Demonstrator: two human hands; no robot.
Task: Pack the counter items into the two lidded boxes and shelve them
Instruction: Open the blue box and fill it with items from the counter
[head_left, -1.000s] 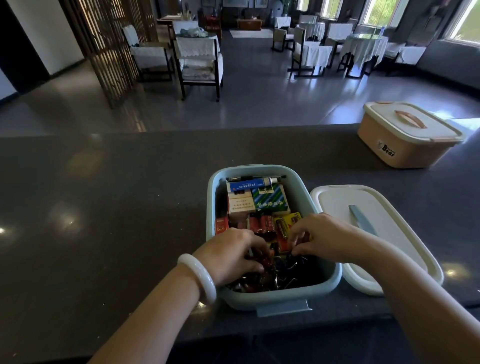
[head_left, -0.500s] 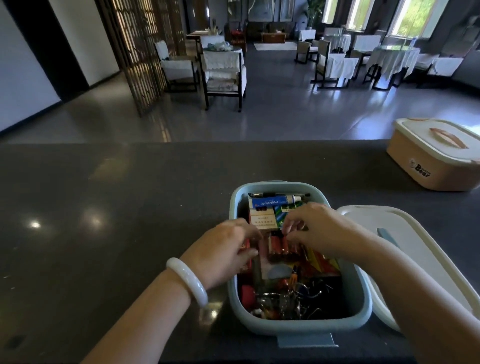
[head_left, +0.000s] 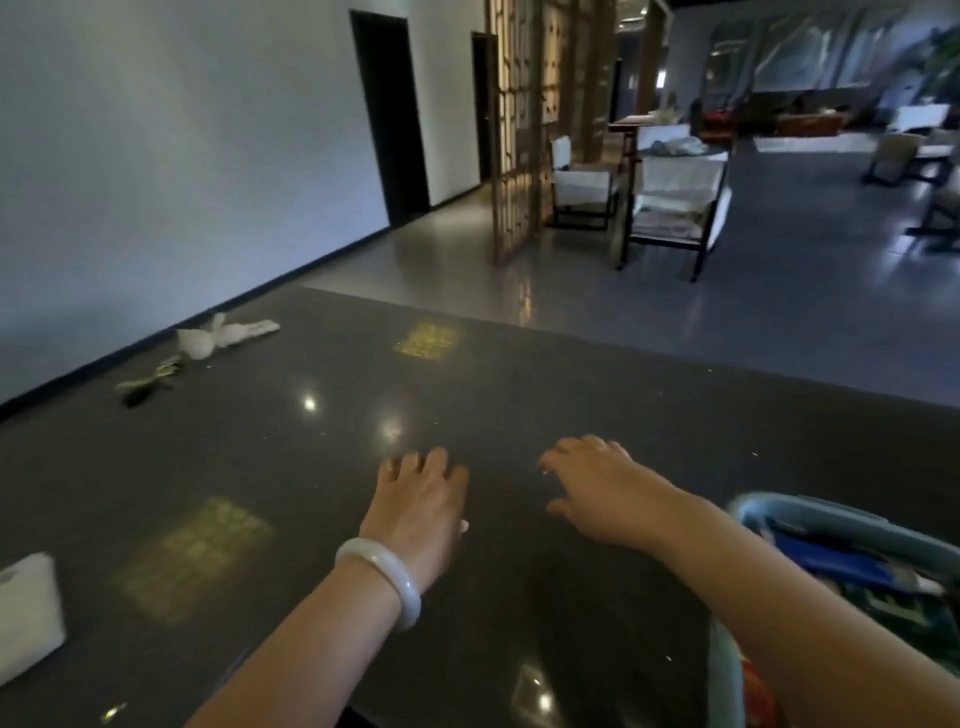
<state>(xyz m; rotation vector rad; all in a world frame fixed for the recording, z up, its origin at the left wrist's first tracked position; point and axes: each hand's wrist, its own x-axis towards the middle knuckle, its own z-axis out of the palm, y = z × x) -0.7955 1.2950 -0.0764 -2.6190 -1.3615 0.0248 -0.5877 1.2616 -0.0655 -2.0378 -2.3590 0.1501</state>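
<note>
Both hands out over the dark counter (head_left: 311, 467), empty. Left hand (head_left: 418, 501), white bangle (head_left: 382, 574) on the wrist, fingers spread and relaxed, holding nothing. Right hand (head_left: 605, 493) the same, fingers loose and reaching left, nothing in it. Cannot tell if fingertips touch the surface.

Blue box (head_left: 769, 512) at the near right edge of view, lid off, partly cut off by the frame and by the right forearm. Small packs inside, a blue one (head_left: 831, 564) on top; the rest too blurred to name. The second box and both lids are not in view.

Loose items left on the counter: a white crumpled thing (head_left: 223, 335) at the far left, a small dark-and-pale object (head_left: 148, 382) just nearer than it, too blurred to name. White block (head_left: 26, 613) at the near left edge.

Handling guess: the white crumpled thing looks soft and light, so pinch it anywhere in a bunch. The small object looks thin and light and could slide on the glossy top, so pinch from above rather than scoop. The box looks like stiff plastic and is probably fairly heavy when full, so take it by both long sides near the rim with two hands.

Packing looks unfinished; shelving not started.
</note>
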